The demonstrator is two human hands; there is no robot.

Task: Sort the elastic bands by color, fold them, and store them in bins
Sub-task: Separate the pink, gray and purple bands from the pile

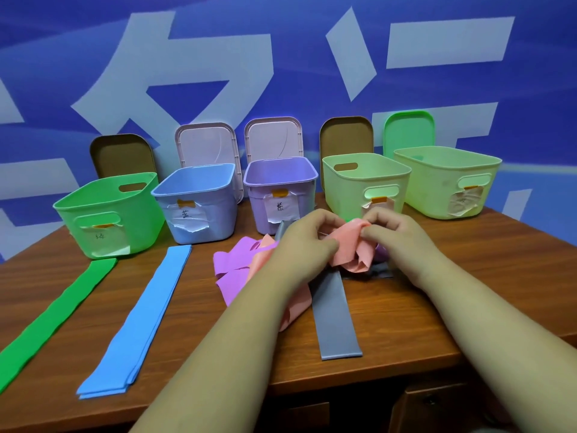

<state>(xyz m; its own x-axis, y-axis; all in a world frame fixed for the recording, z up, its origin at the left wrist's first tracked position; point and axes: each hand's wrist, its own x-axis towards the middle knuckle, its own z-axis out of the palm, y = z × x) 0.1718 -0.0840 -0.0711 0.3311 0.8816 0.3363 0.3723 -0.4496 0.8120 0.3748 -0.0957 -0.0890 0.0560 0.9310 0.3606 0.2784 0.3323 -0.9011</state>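
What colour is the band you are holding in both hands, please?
Salmon pink: the band held by both hands, clearest in the head view.

Bins L→R: green bin (93,210), blue bin (199,195), purple bin (281,182), two pale yellow-green bins (359,179) (437,170). Bands: green band (53,317), blue band (143,314), purple band (228,270), pink band (349,245), grey band (335,317). Table (406,307) brown woodgrain. Backdrop (93,42) blue, big pale characters. Lids: brown, pink, green.

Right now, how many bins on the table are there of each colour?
Bright green bin: 1
Blue bin: 1
Purple bin: 1
Pale green bins: 2
Total: 5
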